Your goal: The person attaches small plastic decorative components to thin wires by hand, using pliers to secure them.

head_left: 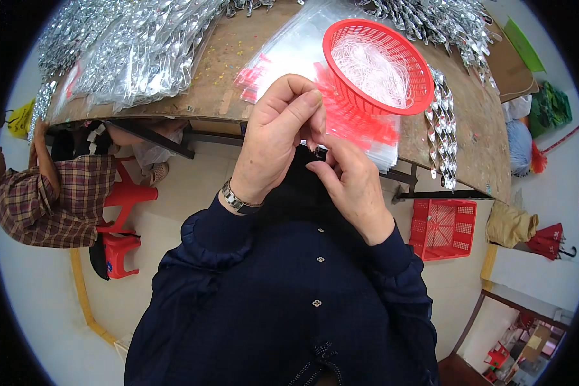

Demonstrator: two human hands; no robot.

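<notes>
Left hand (278,138) was pinched narrow, right hand (355,182) curled beside it, couldn't tell holding what, and the basket (421,78) of string (374,72) sat just past them, off right.

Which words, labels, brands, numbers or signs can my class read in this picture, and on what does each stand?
None can be read.
Clear plastic bags: red patches, no legible text.
Red basket: no lettering visible.
Lower red stool: small blue mark, too small to read.
</notes>
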